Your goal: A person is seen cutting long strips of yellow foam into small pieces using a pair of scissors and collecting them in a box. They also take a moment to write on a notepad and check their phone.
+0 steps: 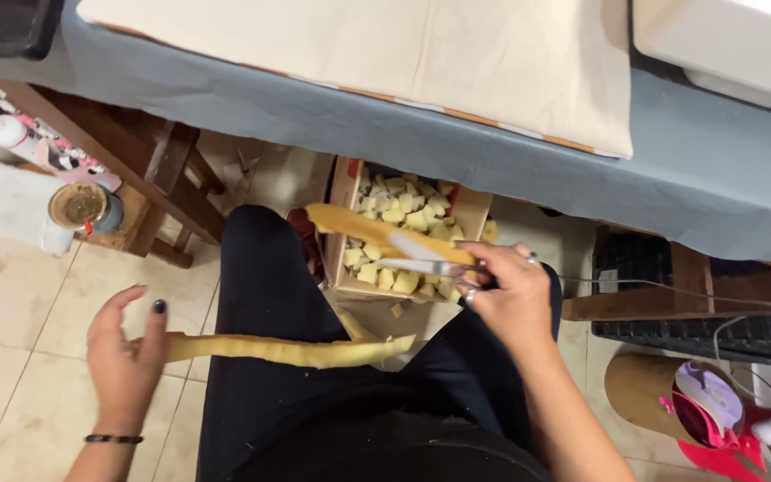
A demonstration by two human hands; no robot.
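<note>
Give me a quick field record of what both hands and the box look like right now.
left hand: holds one end of a long yellow foam strip lying across the lap
right hand: grips scissors, blades open, with another yellow strip
cardboard box: on the floor under the table edge, holding small yellow foam cubes
stray piece: on the floor beside the box

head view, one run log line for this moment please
left hand: holds long yellow foam strip | right hand: scissors closing on shorter strip | cardboard box: foam cubes, on floor
</note>
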